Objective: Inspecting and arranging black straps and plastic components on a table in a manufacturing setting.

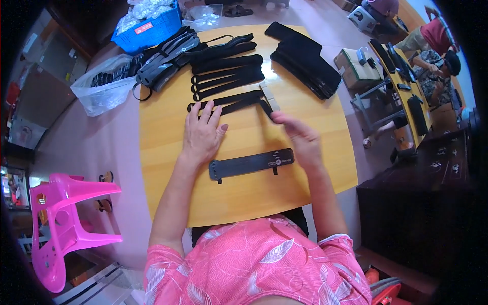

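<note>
My left hand (204,132) lies flat with its fingers spread, the fingertips on the looped end of a black strap (239,105). My right hand (303,140), a little blurred, pinches the end of a dark strap piece (266,108) beside a short beige strip (269,95); whether this piece belongs to the strap under my left hand I cannot tell. Between my forearms rests a dark grey band (249,165) with holes at its left end and two small black tabs along its near edge. Several more black straps (229,71) are laid in a row beyond my left hand.
Stacked black fabric pieces (307,63) occupy the table's far right. Grey-and-black bands (168,58) are piled at the far left, beside a clear bag (104,84) and a blue basket (147,33). A pink stool (66,218) is at left. People work at another table (406,96).
</note>
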{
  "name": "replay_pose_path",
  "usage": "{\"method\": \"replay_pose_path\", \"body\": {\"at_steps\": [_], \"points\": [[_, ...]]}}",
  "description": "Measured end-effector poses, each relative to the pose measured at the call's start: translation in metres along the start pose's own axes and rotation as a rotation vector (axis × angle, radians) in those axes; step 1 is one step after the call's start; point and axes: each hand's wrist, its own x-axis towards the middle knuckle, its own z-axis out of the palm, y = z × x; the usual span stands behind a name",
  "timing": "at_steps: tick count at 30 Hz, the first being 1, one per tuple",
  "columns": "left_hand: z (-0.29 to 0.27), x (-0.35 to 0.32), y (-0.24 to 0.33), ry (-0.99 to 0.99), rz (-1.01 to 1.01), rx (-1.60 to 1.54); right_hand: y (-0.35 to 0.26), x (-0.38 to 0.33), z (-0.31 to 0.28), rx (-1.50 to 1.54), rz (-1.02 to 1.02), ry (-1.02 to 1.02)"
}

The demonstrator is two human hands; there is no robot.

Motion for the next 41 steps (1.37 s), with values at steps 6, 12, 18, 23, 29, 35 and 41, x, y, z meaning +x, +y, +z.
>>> {"method": "replay_pose_path", "body": {"at_steps": [6, 12, 18, 23, 29, 35, 41], "points": [[0.004, -0.001, -0.001, 0.001, 0.016, -0.017, -0.013, -0.004, -0.144, 0.647, -0.089, 0.489], [0.007, -0.001, -0.003, 0.013, 0.038, -0.016, -0.032, -0.025, -0.149, 0.125, 0.011, 0.653], [0.007, -0.003, -0.005, 0.014, 0.036, -0.017, -0.001, 0.012, -0.039, -1.053, -0.357, 0.163], [0.007, -0.003, -0.003, 0.031, 0.056, -0.040, 0.023, 0.030, -0.037, -1.320, -0.415, 0.005], [0.005, -0.002, -0.005, 0.033, 0.061, -0.048, 0.018, 0.032, -0.050, -1.609, -0.562, -0.213], [0.001, -0.001, 0.000, -0.041, 0.096, -0.063, -0.006, 0.031, -0.078, -1.594, -0.630, -0.295], [0.006, -0.005, -0.006, -0.044, 0.102, -0.065, -0.024, 0.015, -0.154, -1.896, -0.320, -0.144]]}}
